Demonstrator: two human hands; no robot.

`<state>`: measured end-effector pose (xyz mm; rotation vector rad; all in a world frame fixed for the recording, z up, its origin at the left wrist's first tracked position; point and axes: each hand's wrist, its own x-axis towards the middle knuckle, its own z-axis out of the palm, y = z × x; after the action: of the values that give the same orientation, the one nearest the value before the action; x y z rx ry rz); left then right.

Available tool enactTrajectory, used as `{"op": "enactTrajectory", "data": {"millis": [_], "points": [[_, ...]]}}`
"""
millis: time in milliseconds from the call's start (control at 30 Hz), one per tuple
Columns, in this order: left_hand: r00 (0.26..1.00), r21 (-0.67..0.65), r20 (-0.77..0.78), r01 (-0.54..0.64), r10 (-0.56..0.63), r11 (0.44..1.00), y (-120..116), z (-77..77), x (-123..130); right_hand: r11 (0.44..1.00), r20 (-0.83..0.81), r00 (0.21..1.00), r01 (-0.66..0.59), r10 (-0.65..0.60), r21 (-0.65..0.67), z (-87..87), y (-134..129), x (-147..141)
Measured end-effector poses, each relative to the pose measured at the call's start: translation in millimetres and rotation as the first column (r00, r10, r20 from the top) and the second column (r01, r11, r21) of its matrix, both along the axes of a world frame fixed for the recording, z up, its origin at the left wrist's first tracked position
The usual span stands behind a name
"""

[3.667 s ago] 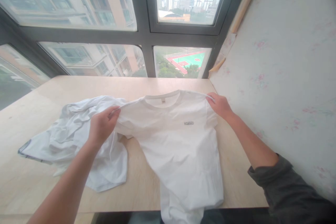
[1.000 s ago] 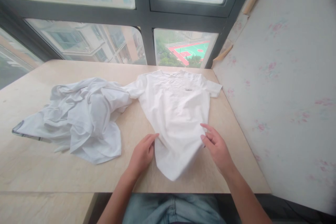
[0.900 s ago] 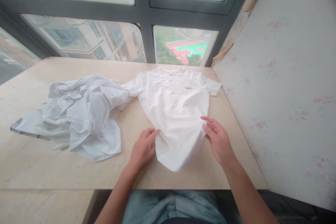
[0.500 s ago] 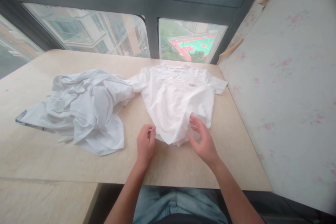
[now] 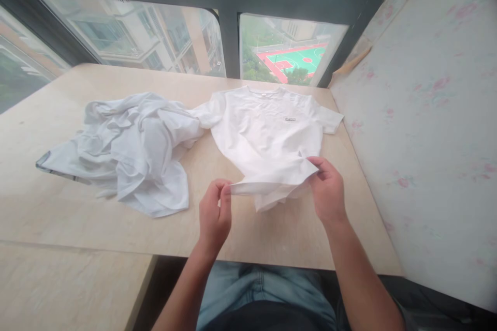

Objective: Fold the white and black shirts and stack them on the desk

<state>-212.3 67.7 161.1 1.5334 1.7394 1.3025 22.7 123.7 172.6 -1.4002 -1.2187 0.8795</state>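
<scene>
A white T-shirt (image 5: 267,134) lies front up, its collar towards the window and a small dark print on its chest. My left hand (image 5: 215,212) pinches the left end of its bottom hem. Further right, my right hand (image 5: 328,189) is closed on the other end of the hem. Between both hands the front hem is stretched and raised off the surface, while a lower fold of the shirt hangs behind it. The short sleeves are spread out to either side.
A crumpled heap of white cloth (image 5: 135,150) with a dark-edged corner lies to the left, touching the shirt's left sleeve. Both rest on a pale wooden ledge (image 5: 264,243). A dark window frame (image 5: 231,36) bounds the back, a flowered wall (image 5: 419,129) the right.
My right hand has moved right and closed on the shirt's hem. The hem is now lifted and pulled straight between my hands. The view has tilted slightly downward.
</scene>
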Motion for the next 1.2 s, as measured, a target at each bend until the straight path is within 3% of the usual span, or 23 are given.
{"op": "enactTrajectory", "data": {"millis": [167, 267, 333, 433, 533, 667, 833, 967, 1067, 1133, 1200], "points": [[0.963, -0.079, 0.267, -0.008, 0.029, 0.997, -12.9, 34.5, 2.9, 0.966, 0.280, 0.959, -0.037, -0.037, 0.255, 66.1, 21.6, 4.2], [0.875, -0.100, 0.473, -0.066, 0.106, 0.993, -8.5, 52.1, 2.1, 0.931, 0.410, 0.910, -0.092, -0.066, 0.353, 77.8, 47.7, -7.0], [0.833, -0.147, 0.533, -0.084, 0.150, 0.986, -1.8, 54.7, -3.6, 0.920, 0.484, 0.875, -0.166, -0.029, 0.355, 68.5, 63.9, -15.2], [0.826, -0.201, 0.516, -0.143, 0.229, 0.969, 4.3, 39.1, -20.0, 0.920, 0.560, 0.827, -0.248, 0.038, 0.304, 37.4, 70.1, -22.2], [0.826, -0.223, 0.484, -0.204, 0.290, 0.953, -2.5, 9.4, -41.5, 0.950, 0.558, 0.830, -0.181, 0.009, 0.254, 2.1, 46.5, -20.5], [0.924, -0.290, 0.260, -0.203, 0.281, 0.935, -24.3, -23.6, -66.8, 0.992, 0.534, 0.845, -0.046, -0.022, 0.114, -29.7, -7.8, -20.2], [0.990, -0.438, -0.019, -0.133, 0.139, 0.889, -44.7, -37.5, -80.4, 0.989, 0.647, 0.749, -0.074, 0.142, -0.132, -38.3, -42.2, -49.0], [0.987, -0.481, -0.149, -0.133, 0.069, 0.867, -61.4, -34.6, -83.8, 0.966, 0.740, 0.630, -0.063, 0.234, -0.252, -36.8, -33.1, -68.3], [0.968, -0.554, -0.252, -0.164, 0.024, 0.816, -74.5, -31.5, -86.7, 0.951, 0.779, 0.554, -0.084, 0.294, -0.299, -40.0, -25.7, -66.4], [0.960, -0.581, -0.280, -0.159, -0.013, 0.799, -80.4, -30.8, -89.1, 0.953, 0.778, 0.554, -0.114, 0.297, -0.282, -42.4, -25.0, -56.1], [0.964, -0.571, -0.259, -0.106, -0.056, 0.814, -82.9, -31.0, -92.2, 0.961, 0.743, 0.612, -0.127, 0.271, -0.246, -40.7, -27.3, -37.6]]}}
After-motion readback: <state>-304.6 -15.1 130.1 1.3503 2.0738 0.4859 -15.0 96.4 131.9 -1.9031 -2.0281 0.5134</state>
